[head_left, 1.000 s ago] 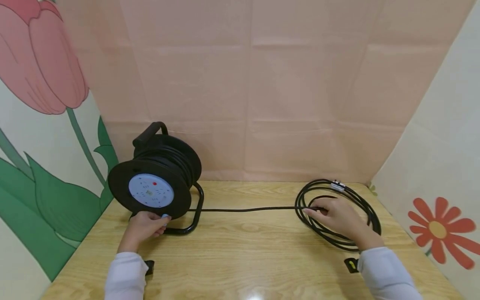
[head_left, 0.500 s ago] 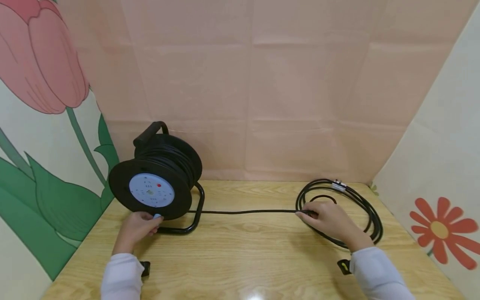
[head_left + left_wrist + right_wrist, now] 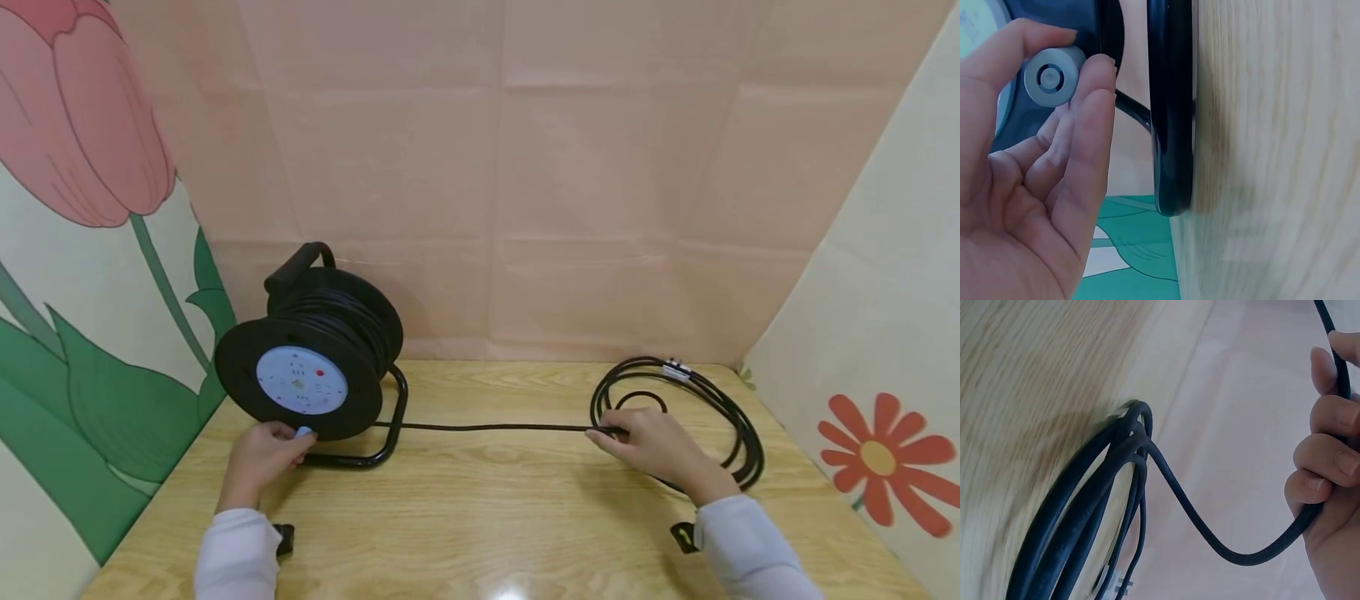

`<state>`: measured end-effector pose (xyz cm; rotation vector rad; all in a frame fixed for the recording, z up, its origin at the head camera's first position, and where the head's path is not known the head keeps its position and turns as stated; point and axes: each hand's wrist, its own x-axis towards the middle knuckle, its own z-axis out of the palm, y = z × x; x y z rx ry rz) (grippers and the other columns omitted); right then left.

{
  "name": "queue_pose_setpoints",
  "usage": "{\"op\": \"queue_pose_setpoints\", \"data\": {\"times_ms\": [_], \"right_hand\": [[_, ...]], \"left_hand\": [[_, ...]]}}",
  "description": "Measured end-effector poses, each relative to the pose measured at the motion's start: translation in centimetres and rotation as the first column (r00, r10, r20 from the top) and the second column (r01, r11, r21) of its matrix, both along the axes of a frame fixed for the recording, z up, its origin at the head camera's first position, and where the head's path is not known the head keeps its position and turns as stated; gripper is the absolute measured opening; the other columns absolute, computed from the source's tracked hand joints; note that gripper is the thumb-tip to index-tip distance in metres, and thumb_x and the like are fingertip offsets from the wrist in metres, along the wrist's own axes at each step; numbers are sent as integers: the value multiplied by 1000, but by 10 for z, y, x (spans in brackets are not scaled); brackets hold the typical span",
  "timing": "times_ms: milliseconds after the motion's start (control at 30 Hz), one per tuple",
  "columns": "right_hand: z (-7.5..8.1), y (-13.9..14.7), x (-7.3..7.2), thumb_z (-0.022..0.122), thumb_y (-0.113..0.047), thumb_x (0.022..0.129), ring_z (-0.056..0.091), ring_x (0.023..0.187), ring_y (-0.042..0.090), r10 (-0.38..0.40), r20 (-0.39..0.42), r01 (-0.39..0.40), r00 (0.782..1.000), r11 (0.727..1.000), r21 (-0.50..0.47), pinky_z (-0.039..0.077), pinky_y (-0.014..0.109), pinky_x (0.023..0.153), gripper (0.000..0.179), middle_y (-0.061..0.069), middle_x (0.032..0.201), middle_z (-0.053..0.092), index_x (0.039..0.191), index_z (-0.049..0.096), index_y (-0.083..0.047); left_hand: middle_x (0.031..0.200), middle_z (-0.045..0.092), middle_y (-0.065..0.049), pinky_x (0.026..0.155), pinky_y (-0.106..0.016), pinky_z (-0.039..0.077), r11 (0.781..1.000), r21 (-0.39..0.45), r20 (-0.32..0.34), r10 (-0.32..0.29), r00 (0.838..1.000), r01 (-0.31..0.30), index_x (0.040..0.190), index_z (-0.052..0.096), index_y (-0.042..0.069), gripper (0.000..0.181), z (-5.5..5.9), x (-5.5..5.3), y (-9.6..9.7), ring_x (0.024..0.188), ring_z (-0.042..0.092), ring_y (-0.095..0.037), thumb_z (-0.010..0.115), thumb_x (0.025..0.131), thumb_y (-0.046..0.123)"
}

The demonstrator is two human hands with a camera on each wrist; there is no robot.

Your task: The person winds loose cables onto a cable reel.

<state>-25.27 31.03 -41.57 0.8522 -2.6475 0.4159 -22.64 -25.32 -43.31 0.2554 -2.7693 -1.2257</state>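
Note:
A black cable reel (image 3: 243, 379) stands on the left of the table, a pale blue socket disc (image 3: 302, 392) on its face. At the bottom of that face my left hand (image 3: 255, 462) pinches the crank knob (image 3: 1050, 78) between thumb and fingertips. From the reel a black cable (image 3: 487, 427) runs right, low across the table, to my right hand (image 3: 663, 450). Its fingers (image 3: 1329, 453) curl round the cable. Behind the right hand lies a loose coil of the same cable (image 3: 742, 417), partly hidden by it. A plug (image 3: 677, 371) with a white wrap sits on the coil's far side.
The reel's black tube frame (image 3: 401, 408) rests on the wooden table (image 3: 480, 517). A pink cloth backdrop (image 3: 495, 208) hangs behind. Flower-painted panels (image 3: 885, 467) flank both sides. Small black pieces (image 3: 684, 536) show beside both sleeves.
The crank knob and left hand have moved left along the reel's lower rim. The socket disc's red switch has turned clockwise. My right hand has shifted left and slightly nearer with the cable.

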Motion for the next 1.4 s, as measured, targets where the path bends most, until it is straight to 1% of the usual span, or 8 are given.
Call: {"op": "queue_pose_setpoints", "data": {"times_ms": [233,433,700,967,1033,1100,1233,1400], "right_hand": [[-2,4,-2,66,-46,96,31,47,-2,-30,-21,31,999,999,39,32,22,49,35,-22,54,33,68,52,-30],[-4,2,-1,59,-49,99,38,49,-1,-46,43,44,998,998,41,38,24,53,30,-22,56,41,80,66,-27],[-6,0,-2,66,-36,98,34,48,-1,-33,10,33,999,999,10,31,22,46,22,-20,57,39,79,56,-30],[-2,-10,-3,69,-32,97,36,50,0,-16,9,16,1000,999,-32,35,24,49,10,-21,60,42,89,64,-29],[-4,-12,-3,71,-33,95,37,51,0,-4,-2,4,1000,999,-41,37,26,57,13,-21,59,41,85,63,-29],[-5,-13,-5,74,-34,93,40,55,1,-1,-50,-2,999,999,-48,42,33,68,15,-22,62,44,83,63,-29],[-6,-12,-7,79,-36,87,44,65,5,-27,-154,17,988,998,-62,39,46,87,19,-24,68,48,78,64,-31],[-7,-13,-8,78,-34,88,40,62,4,-5,-179,-7,984,998,-63,39,45,85,24,-25,64,41,76,57,-33]], "left_hand": [[71,70,-1,60,-31,48,999,-1,-32,42,999,-42,92,68,-2,41,1,3,-8,66,63,-16,75,87,39],[74,72,-4,61,-28,52,995,89,-32,40,999,-37,97,64,-5,44,-2,3,-14,67,67,-17,74,90,38],[79,72,-5,66,-28,57,977,205,-15,59,998,-54,100,64,-7,44,-3,6,-17,74,70,-19,73,91,35],[83,72,-5,68,-25,58,935,344,-32,100,994,-83,106,63,-9,45,-6,6,-20,72,69,-10,67,96,34],[85,72,-4,68,-23,58,924,371,-30,110,994,-91,109,60,-10,47,-5,6,-21,72,68,-8,64,98,35],[86,72,-4,68,-22,57,911,398,-28,129,991,-107,111,59,-10,48,-4,6,-21,72,67,-6,62,99,37],[85,72,-3,69,-22,58,878,458,-29,173,985,-140,114,55,-11,51,-1,5,-22,71,67,-4,60,100,37],[83,71,-1,69,-22,58,832,528,-20,210,977,-168,112,53,-10,46,0,5,-23,69,66,-4,60,100,34]]}}
